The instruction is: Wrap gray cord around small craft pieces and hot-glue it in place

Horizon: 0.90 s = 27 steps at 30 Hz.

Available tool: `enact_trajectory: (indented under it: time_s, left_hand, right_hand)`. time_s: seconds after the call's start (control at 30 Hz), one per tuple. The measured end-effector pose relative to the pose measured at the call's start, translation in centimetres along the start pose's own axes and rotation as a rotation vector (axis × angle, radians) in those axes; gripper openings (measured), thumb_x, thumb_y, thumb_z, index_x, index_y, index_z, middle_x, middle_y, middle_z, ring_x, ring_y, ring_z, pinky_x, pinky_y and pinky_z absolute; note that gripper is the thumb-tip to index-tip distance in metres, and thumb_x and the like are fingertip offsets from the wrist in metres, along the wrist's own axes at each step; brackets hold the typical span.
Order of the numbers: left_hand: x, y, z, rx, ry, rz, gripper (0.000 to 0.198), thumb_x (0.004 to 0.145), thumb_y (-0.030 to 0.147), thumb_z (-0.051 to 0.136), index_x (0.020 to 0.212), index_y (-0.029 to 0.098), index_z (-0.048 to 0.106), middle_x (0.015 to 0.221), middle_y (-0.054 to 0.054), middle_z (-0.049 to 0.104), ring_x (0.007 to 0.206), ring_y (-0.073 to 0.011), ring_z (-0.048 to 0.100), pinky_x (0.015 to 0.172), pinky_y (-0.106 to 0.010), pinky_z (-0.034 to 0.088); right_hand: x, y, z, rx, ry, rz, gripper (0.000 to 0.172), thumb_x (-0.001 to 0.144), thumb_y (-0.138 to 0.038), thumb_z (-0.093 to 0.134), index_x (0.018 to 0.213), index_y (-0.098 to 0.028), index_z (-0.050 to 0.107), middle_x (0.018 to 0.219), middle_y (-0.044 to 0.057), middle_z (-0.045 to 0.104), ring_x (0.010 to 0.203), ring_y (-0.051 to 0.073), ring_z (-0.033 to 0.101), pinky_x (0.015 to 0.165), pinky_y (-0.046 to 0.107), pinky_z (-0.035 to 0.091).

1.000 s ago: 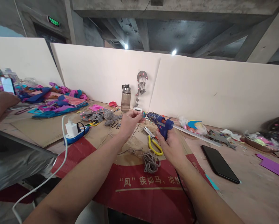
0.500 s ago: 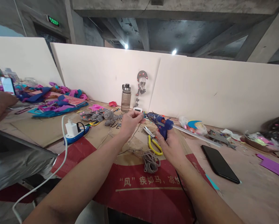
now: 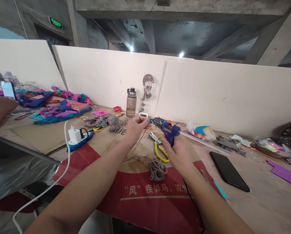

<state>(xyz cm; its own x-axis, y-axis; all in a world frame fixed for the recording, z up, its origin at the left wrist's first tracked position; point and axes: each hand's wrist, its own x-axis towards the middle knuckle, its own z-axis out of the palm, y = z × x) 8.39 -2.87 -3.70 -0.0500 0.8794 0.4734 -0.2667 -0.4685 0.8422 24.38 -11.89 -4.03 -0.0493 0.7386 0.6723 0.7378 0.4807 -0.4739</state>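
Observation:
In my right hand (image 3: 178,151) is a blue hot glue gun (image 3: 169,131) with a clear glue stick (image 3: 204,142) sticking out of its back. Its nozzle points left, right by the fingertips of my left hand (image 3: 135,128). Those fingers are pinched together, and a grey cord (image 3: 141,139) hangs down from them; whatever else sits at the fingertips is too small to make out. Yellow-handled scissors (image 3: 161,152) lie below the glue gun. Closer to me rests a loose coil of grey cord (image 3: 158,169) on the red and brown cardboard (image 3: 140,208).
A water bottle (image 3: 131,103) stands at the back beside a grey hanging ornament (image 3: 148,86). To the right lies a black phone (image 3: 229,170). On the left are a blue power strip (image 3: 80,142), a fabric heap (image 3: 62,107) and another person's hand (image 3: 0,109).
Almost nothing differs. Both hands stay in place, the glue gun's nozzle still at the left fingertips.

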Motion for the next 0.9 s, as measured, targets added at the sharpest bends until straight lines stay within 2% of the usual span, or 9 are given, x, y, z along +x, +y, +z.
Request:
enact_trajectory:
  time_s: [0.37,0.73,0.8,0.9]
  left_hand:
    - [0.25,-0.28,0.0,-0.033,-0.004,-0.007,0.023,0.068,0.034,0.071,0.073,0.013,0.064,0.067,-0.002,0.064,0.063,-0.0137,0.064,0.065,-0.029,0.054]
    - [0.32,-0.32,-0.1,-0.09,0.01,-0.022,0.022,0.068,0.034,0.072,0.072,0.013,0.064,0.065,-0.002,0.064,0.061,-0.0126,0.063,0.063,-0.027,0.052]
    - [0.33,-0.23,-0.1,-0.106,0.016,-0.041,0.022,0.067,0.033,0.072,0.072,0.013,0.064,0.065,-0.002,0.064,0.06,-0.0123,0.062,0.063,-0.027,0.052]
    - [0.46,-0.23,-0.25,-0.166,0.033,-0.096,0.022,0.065,0.031,0.074,0.071,0.013,0.064,0.066,-0.002,0.064,0.062,-0.0125,0.063,0.063,-0.027,0.052]
  right_hand:
    - [0.1,0.04,0.04,0.018,-0.029,0.021,0.031,0.091,-0.041,0.042,0.106,-0.017,0.053,0.093,0.012,0.065,0.084,0.025,0.059,0.077,0.039,0.045]
    - [0.02,0.47,0.59,0.076,-0.02,-0.007,0.037,0.09,-0.04,0.044,0.118,-0.016,0.05,0.111,0.014,0.063,0.098,0.026,0.058,0.085,0.042,0.045]
    - [0.03,0.4,0.58,0.093,-0.025,-0.002,0.038,0.09,-0.04,0.045,0.12,-0.017,0.049,0.108,0.013,0.064,0.093,0.025,0.059,0.082,0.041,0.046]
    - [0.27,0.45,0.15,0.187,-0.048,0.093,0.032,0.087,-0.043,0.048,0.106,-0.017,0.054,0.086,0.007,0.066,0.071,0.021,0.06,0.067,0.035,0.047]
